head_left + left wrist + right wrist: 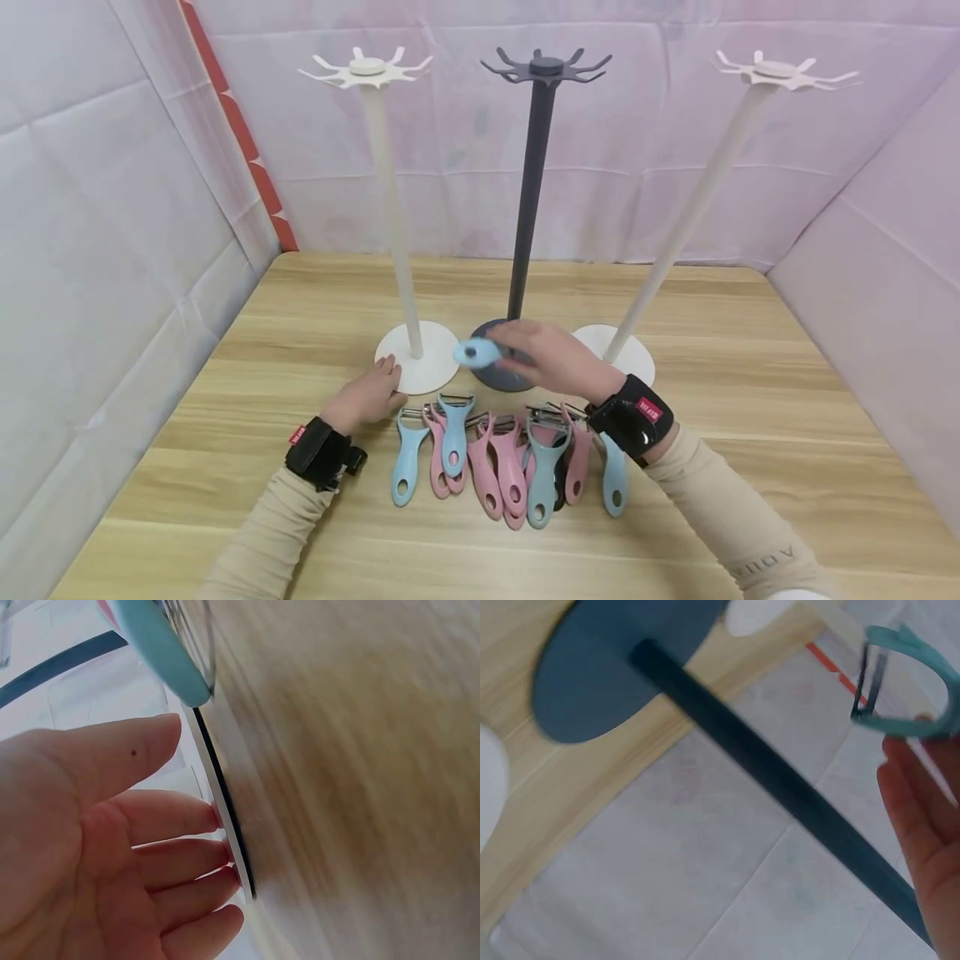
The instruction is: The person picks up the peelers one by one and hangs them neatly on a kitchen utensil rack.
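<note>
My right hand (553,358) holds a light blue vegetable peeler (480,353) above the dark stand's round base (501,379). In the right wrist view that peeler (909,727) shows its blade end at the fingertips, and the handle is mostly out of frame. My left hand (366,395) rests with its fingertips on the rim of the left white stand's base (427,373). The left wrist view shows those fingers extended against the thin base edge. Just right of it lies a pile of blue and pink peelers (512,477), some overlapping.
Three tall stands with hooked tops rise at the back: a white one (390,200), a dark one (531,192) and another white one (693,212) at right. They stand on a wooden table (735,517). Pale cloth (480,150) hangs behind and at both sides.
</note>
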`<state>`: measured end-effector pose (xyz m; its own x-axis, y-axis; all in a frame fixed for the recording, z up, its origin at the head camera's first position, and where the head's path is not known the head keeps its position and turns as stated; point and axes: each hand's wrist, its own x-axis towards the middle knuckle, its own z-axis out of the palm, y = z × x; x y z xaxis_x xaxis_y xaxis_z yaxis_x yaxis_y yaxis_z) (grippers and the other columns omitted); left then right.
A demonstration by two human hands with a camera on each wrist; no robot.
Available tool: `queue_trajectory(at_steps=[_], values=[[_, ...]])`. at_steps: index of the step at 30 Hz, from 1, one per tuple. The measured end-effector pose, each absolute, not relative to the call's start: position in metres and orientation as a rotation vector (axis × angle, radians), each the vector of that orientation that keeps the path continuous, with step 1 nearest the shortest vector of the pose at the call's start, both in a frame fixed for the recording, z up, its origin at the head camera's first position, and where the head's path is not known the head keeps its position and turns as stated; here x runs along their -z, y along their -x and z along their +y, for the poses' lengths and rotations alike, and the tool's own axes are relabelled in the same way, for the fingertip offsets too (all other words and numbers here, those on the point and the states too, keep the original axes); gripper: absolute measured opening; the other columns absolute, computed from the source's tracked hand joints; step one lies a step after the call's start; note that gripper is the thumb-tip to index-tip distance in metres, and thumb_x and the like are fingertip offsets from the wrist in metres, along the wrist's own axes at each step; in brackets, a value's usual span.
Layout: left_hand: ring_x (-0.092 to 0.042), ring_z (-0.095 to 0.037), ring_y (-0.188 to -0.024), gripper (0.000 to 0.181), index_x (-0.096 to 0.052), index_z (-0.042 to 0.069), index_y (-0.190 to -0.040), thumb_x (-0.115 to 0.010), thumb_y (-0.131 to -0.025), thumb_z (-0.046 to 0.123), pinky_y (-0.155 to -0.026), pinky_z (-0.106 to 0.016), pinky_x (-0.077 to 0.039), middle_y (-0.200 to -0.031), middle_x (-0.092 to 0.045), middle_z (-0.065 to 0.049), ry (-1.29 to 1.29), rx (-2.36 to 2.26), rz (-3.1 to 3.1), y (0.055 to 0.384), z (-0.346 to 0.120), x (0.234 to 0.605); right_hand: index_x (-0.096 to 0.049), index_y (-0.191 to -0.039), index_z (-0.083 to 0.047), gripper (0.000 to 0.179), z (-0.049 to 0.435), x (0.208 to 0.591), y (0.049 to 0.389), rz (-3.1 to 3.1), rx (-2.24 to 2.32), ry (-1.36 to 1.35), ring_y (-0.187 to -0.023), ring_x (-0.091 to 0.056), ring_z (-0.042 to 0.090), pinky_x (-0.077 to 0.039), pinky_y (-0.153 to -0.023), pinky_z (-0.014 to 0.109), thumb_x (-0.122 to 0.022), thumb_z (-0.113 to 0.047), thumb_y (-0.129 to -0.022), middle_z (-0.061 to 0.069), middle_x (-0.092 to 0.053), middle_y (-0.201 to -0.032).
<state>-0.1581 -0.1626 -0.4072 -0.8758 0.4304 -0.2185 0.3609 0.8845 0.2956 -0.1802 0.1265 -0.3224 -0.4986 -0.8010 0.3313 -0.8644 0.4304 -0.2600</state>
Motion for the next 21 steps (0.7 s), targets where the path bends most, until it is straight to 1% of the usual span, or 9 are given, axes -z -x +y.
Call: queue_trajectory(at_steps=[2,3,4,6,8,10,15,17,21], values=[[-0.022,-0.049,-0.127,0.054,-0.033,-0.021,-0.128,-0.047,-0.092,0.017,-0.105,-0.049,-0.021,-0.136,-0.022,-0.040,-0.594,-0.374,2.777,0.158,-0.162,0.407,-0.058,-0.116,0.000,0.033,0.120,0.317,0.185,-2.487,-0.737,-1.385,-0.089,-0.060,0.020,-0.049,-0.076,0.034,-0.063,-0.012,-0.085,0.011,-0.063,-0.102],[-0.022,-0.049,-0.127,0.054,-0.033,-0.021,-0.128,-0.047,-0.092,0.016,-0.105,-0.050,-0.021,-0.136,-0.022,-0.040,-0.597,-0.380,2.779,0.158,-0.161,0.407,-0.057,-0.117,0.001,0.033,0.116,0.314,0.188,-2.473,-0.814,-1.336,-0.084,-0.060,0.019,-0.048,-0.075,0.035,-0.061,-0.012,-0.087,0.011,-0.063,-0.100],[-0.022,-0.049,-0.127,0.053,-0.033,-0.021,-0.128,-0.047,-0.092,0.016,-0.105,-0.050,-0.021,-0.136,-0.022,-0.040,-0.595,-0.383,2.781,0.159,-0.161,0.407,-0.057,-0.117,0.001,0.032,0.111,0.311,0.191,-2.460,-0.895,-1.293,-0.083,-0.060,0.020,-0.048,-0.075,0.034,-0.059,-0.012,-0.088,0.011,-0.063,-0.098],[-0.022,-0.049,-0.127,0.054,-0.033,-0.021,-0.127,-0.047,-0.091,0.016,-0.105,-0.049,-0.021,-0.136,-0.021,-0.040,-0.589,-0.389,2.782,0.159,-0.160,0.407,-0.056,-0.116,0.002,0.028,0.102,0.305,0.198,-2.428,-1.085,-1.218,-0.082,-0.060,0.020,-0.048,-0.076,0.033,-0.055,-0.011,-0.091,0.012,-0.063,-0.096],[-0.022,-0.049,-0.127,0.054,-0.033,-0.022,-0.127,-0.047,-0.091,0.016,-0.105,-0.049,-0.020,-0.136,-0.021,-0.040,-0.584,-0.390,2.783,0.158,-0.159,0.407,-0.056,-0.116,0.003,0.027,0.092,0.298,0.206,-2.387,-1.262,-1.136,-0.089,-0.061,0.022,-0.048,-0.081,0.032,-0.051,-0.011,-0.093,0.014,-0.063,-0.100],[-0.021,-0.049,-0.127,0.055,-0.032,-0.022,-0.128,-0.047,-0.091,0.017,-0.105,-0.049,-0.020,-0.136,-0.021,-0.040,-0.578,-0.391,2.781,0.158,-0.158,0.407,-0.056,-0.115,0.004,0.027,0.082,0.289,0.214,-2.338,-1.411,-1.055,-0.095,-0.060,0.024,-0.048,-0.082,0.029,-0.048,-0.012,-0.094,0.015,-0.063,-0.101],[-0.019,-0.048,-0.129,0.057,-0.030,-0.021,-0.130,-0.047,-0.092,0.019,-0.106,-0.048,-0.019,-0.138,-0.018,-0.039,-0.549,-0.389,2.772,0.158,-0.156,0.407,-0.052,-0.123,0.003,0.033,0.057,0.259,0.233,-2.238,-1.707,-0.836,-0.093,-0.060,0.024,-0.049,-0.081,0.028,-0.044,-0.016,-0.097,0.017,-0.062,-0.105],[-0.019,-0.048,-0.129,0.057,-0.030,-0.021,-0.130,-0.047,-0.092,0.019,-0.106,-0.048,-0.019,-0.138,-0.018,-0.039,-0.543,-0.385,2.771,0.157,-0.156,0.407,-0.054,-0.119,0.004,0.032,0.047,0.246,0.240,-2.193,-1.849,-0.774,-0.091,-0.059,0.025,-0.048,-0.082,0.029,-0.041,-0.016,-0.098,0.017,-0.061,-0.101],[-0.019,-0.047,-0.129,0.057,-0.030,-0.021,-0.129,-0.048,-0.093,0.019,-0.106,-0.047,-0.018,-0.138,-0.019,-0.039,-0.533,-0.381,2.765,0.156,-0.155,0.407,-0.056,-0.107,0.007,0.032,0.027,0.223,0.250,-2.093,-2.073,-0.687,-0.088,-0.058,0.025,-0.047,-0.083,0.031,-0.036,-0.015,-0.099,0.016,-0.058,-0.093]])
